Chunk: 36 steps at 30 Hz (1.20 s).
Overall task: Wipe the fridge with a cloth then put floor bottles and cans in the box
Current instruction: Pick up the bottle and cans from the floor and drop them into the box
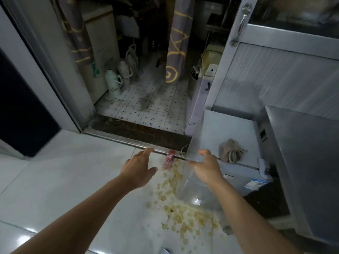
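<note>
A small white fridge [233, 125] stands low at the right, beside the doorway. A crumpled grey-beige cloth [230, 150] lies on its top near the front edge. My right hand [207, 168] is at the fridge top's front-left corner, left of the cloth, with loosely curled fingers that hold nothing. My left hand [139, 170] reaches forward over the floor with its fingers spread. Just beyond it, a red-pink can or bottle [168, 160] lies on the floor against the metal door track. The tip of another can [166, 251] shows at the bottom edge.
Yellowish crumbs [176, 204] are scattered over the glossy white floor tiles beside the fridge. A steel cabinet [304, 162] rises at the right. Through the doorway are a spotted tile floor, a green-white jug [113, 83], bags and a patterned curtain [176, 52].
</note>
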Each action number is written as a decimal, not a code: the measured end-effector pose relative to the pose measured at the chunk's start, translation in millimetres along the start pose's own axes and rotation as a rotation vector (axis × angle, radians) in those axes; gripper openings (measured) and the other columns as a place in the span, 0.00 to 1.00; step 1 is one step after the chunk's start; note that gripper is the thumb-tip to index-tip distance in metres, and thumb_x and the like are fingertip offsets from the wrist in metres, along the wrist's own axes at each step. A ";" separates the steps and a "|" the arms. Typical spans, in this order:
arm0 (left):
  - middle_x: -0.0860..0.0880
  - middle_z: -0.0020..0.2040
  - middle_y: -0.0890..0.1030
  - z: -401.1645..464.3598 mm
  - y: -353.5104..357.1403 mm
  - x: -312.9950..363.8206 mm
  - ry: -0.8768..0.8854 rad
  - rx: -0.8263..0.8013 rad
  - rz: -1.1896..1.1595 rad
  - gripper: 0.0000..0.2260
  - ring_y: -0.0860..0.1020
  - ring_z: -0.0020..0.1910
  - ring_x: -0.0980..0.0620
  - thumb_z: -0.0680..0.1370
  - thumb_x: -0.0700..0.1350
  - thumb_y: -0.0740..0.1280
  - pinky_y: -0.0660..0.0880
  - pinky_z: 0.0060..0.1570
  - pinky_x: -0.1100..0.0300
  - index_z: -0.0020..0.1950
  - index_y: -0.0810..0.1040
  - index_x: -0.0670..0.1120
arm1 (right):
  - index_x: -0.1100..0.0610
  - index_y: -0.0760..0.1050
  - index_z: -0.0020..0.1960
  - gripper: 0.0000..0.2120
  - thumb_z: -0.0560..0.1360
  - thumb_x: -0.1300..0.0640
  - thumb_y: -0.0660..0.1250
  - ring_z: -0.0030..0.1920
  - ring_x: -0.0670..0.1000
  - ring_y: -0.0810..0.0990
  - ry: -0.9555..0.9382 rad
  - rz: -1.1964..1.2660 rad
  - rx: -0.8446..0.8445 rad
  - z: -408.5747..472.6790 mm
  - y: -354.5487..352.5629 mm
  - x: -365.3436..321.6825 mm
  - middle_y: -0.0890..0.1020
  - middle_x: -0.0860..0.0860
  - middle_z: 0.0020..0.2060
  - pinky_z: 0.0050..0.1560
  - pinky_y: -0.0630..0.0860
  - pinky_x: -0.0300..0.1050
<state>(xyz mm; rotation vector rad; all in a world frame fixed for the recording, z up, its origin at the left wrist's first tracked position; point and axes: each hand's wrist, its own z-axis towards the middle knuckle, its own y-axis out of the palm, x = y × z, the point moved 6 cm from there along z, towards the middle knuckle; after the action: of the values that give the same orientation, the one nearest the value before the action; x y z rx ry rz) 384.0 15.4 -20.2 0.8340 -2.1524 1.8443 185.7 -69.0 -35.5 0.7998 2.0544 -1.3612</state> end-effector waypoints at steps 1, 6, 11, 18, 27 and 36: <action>0.47 0.70 0.70 5.6 -7.7 -14.4 0.011 -0.015 -0.007 0.28 0.71 0.66 0.46 0.76 0.50 0.66 0.69 0.64 0.48 0.73 0.58 0.50 | 0.57 0.64 0.69 0.27 0.74 0.54 0.69 0.52 0.50 0.73 0.016 0.009 0.013 -0.4 10.4 -9.2 0.68 0.56 0.63 0.43 0.65 0.28; 0.47 0.70 0.70 30.9 -39.4 -71.3 0.013 -0.094 -0.034 0.27 0.71 0.66 0.46 0.76 0.50 0.65 0.69 0.64 0.48 0.73 0.59 0.50 | 0.60 0.64 0.69 0.29 0.72 0.55 0.71 0.53 0.51 0.69 0.105 0.084 0.061 -5.4 60.4 -51.5 0.64 0.58 0.66 0.33 0.64 0.20; 0.47 0.69 0.71 60.6 -58.9 -93.0 0.048 -0.121 -0.087 0.26 0.70 0.67 0.47 0.77 0.50 0.65 0.69 0.64 0.49 0.72 0.60 0.50 | 0.59 0.63 0.69 0.29 0.73 0.55 0.71 0.53 0.51 0.70 0.137 0.099 0.092 -0.9 87.5 -79.2 0.66 0.58 0.66 0.32 0.64 0.20; 0.47 0.69 0.71 119.7 -51.7 -83.8 0.120 -0.185 -0.063 0.25 0.71 0.66 0.47 0.76 0.50 0.65 0.71 0.63 0.49 0.71 0.61 0.50 | 0.57 0.64 0.69 0.29 0.72 0.54 0.71 0.55 0.52 0.72 0.202 0.125 0.172 34.0 86.2 -81.7 0.67 0.58 0.65 0.46 0.66 0.30; 0.46 0.68 0.72 237.1 -17.0 -62.4 0.139 -0.305 0.012 0.25 0.72 0.64 0.45 0.76 0.51 0.65 0.71 0.61 0.49 0.71 0.62 0.50 | 0.59 0.65 0.68 0.28 0.72 0.58 0.72 0.28 0.39 0.66 0.292 0.316 0.223 137.8 88.6 -58.2 0.68 0.59 0.63 0.21 0.61 0.20; 0.48 0.68 0.72 333.9 51.5 -79.8 0.104 -0.457 0.028 0.23 0.71 0.65 0.47 0.76 0.51 0.66 0.71 0.61 0.49 0.69 0.63 0.50 | 0.57 0.62 0.70 0.32 0.72 0.52 0.71 0.65 0.58 0.70 0.439 0.219 0.200 227.5 112.5 -18.6 0.69 0.58 0.66 0.58 0.68 0.43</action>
<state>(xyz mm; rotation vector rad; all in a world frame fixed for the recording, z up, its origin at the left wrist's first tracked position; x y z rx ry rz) 494.2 -276.3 -172.8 0.5924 -2.3838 1.2861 306.2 -249.5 -168.4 1.4765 2.0817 -1.3698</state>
